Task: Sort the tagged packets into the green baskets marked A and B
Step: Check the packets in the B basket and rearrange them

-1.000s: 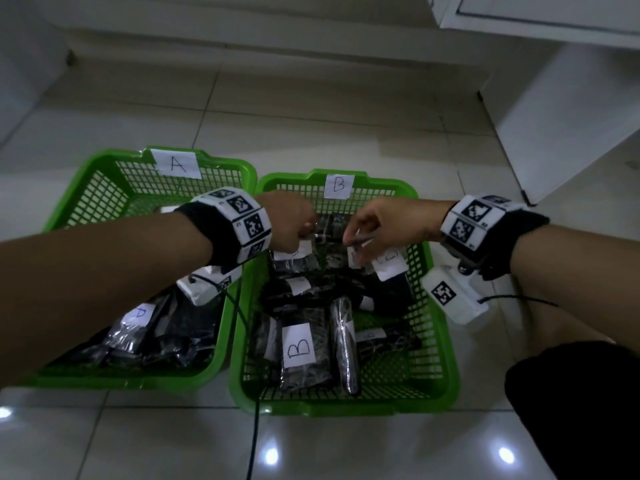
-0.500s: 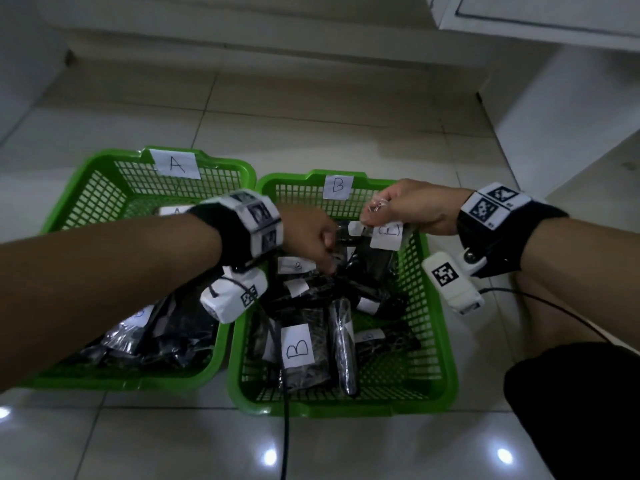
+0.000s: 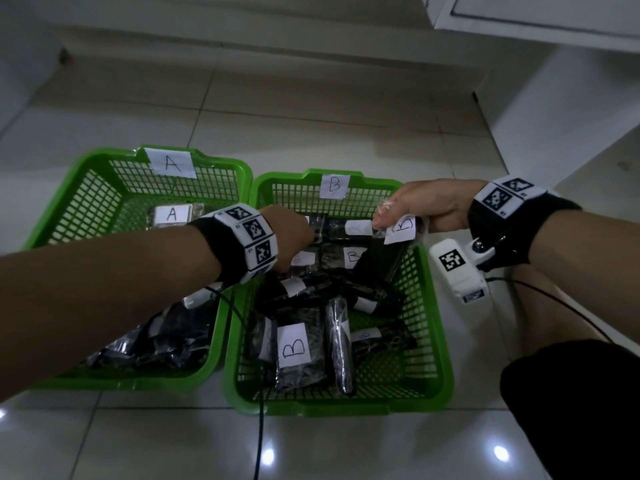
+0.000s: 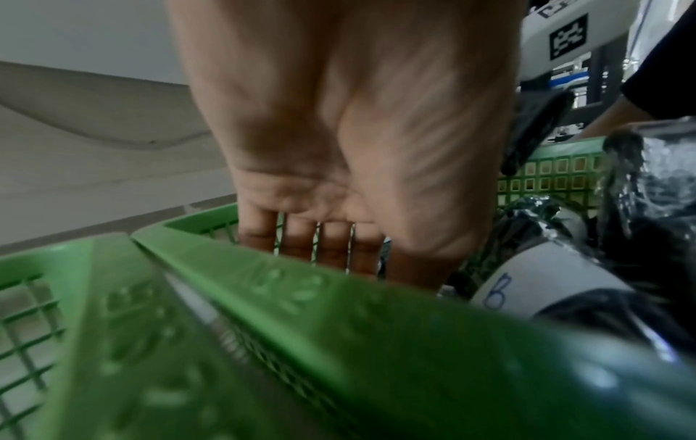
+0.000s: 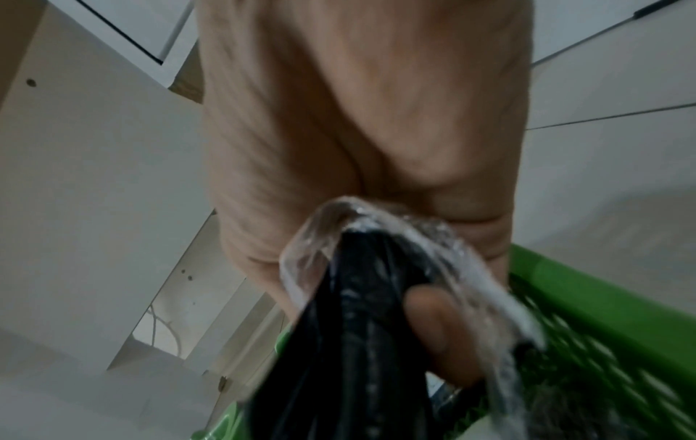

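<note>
Two green baskets sit side by side on the floor: basket A (image 3: 86,188) left, basket B (image 3: 429,306) right. Reaching into B's far end, the left hand (image 3: 287,233) has fingers hidden among packets; its grip cannot be told. Rightmost, the right hand (image 3: 426,206) pinches a B-tagged packet (image 3: 384,261) hanging lengthwise just above B, so it likely drops straight down.

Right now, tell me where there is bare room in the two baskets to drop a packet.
Basket A: bare mesh at its far end, between the A sign and the A-tagged packet. Basket B: a bare patch at the near right corner. Crowded: B's middle and far end, where the left hand reaches and the right hand holds a packet.
</note>
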Demonstrator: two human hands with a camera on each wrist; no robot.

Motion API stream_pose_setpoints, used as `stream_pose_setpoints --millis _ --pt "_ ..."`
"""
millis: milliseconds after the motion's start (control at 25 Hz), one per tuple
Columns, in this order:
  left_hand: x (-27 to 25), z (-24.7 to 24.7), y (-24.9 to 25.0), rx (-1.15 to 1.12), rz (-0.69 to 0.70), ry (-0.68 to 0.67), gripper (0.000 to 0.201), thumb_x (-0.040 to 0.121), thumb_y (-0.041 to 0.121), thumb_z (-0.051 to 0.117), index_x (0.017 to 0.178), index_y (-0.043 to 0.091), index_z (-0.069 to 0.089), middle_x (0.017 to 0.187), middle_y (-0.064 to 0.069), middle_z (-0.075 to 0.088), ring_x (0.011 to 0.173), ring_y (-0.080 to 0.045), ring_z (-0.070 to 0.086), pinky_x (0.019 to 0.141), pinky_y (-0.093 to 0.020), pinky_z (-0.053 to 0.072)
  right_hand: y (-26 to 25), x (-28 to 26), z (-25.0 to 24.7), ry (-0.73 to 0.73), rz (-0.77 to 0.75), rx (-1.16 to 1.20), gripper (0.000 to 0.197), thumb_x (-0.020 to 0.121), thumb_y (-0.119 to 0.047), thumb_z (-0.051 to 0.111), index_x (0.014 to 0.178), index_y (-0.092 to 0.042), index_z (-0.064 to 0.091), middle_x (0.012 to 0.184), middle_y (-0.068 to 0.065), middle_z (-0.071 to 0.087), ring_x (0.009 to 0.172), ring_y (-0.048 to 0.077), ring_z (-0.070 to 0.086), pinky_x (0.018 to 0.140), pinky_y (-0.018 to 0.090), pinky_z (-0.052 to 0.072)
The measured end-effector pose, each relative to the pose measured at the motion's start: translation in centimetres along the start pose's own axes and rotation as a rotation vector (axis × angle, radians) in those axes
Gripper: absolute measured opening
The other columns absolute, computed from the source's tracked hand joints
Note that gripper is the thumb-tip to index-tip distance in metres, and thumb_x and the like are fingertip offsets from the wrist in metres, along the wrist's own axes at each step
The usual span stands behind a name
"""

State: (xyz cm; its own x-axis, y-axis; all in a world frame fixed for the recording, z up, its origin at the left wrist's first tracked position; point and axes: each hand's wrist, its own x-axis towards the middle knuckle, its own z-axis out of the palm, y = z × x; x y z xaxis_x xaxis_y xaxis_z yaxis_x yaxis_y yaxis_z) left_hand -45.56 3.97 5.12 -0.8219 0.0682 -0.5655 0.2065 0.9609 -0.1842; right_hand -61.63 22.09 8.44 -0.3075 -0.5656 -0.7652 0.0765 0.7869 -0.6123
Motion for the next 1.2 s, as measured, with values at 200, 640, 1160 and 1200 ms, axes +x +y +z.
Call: stream_pose_setpoints --millis 200,640,1160,1200 --pt "0.2 -1.3 -1.0 -0.648 -0.160 0.126 0.023 0.091 0.023 0.052 0.076 0.009 0.060 0.073 -0.008 0.060 0.068 -0.027 0.058 0.071 -0.038 0.058 0.2 0.8 1.6 0.226 -0.202 0.233 0.017 0.091 -0.013 0.072 0.101 0.000 0.067 0.081 0.010 0.073 0.070 0.021 0.069 0.053 0.029 0.058" --pt "0.9 -1.0 -0.3 -1.195 -0.152 0.201 0.052 0.080 0.061 0.069 0.101 0.014 0.065 0.095 -0.008 0.068 0.064 -0.021 0.074 0.067 -0.038 0.062 1.9 3.7 6.3 0.504 -0.389 0.325 0.028 0.080 -0.022 0.085 0.086 -0.003 0.066 0.095 0.020 0.075 0.087 0.028 0.071 0.086 0.050 0.059" --pt "1.0 -1.2 -1.3 -1.066 -0.043 0.260 0.040 0.089 0.049 0.066 0.111 0.016 0.063 0.114 -0.006 0.060 0.057 -0.019 0.073 0.069 -0.051 0.058 1.0 2.0 3.6 0.270 -0.291 -0.100 0.038 0.082 -0.010 0.081 0.117 -0.018 0.069 0.114 0.004 0.071 0.098 0.020 0.071 0.074 0.029 0.059" --pt "1.1 -1.2 -1.2 -1.090 -0.067 0.271 0.039 0.090 0.050 0.065 0.114 0.019 0.062 0.116 -0.003 0.060 0.060 -0.019 0.074 0.069 -0.048 0.060 1.0 2.4 3.6 0.304 -0.275 -0.140 0.038 0.081 -0.011 0.083 0.116 -0.018 0.070 0.113 0.003 0.071 0.099 0.020 0.071 0.076 0.029 0.060"
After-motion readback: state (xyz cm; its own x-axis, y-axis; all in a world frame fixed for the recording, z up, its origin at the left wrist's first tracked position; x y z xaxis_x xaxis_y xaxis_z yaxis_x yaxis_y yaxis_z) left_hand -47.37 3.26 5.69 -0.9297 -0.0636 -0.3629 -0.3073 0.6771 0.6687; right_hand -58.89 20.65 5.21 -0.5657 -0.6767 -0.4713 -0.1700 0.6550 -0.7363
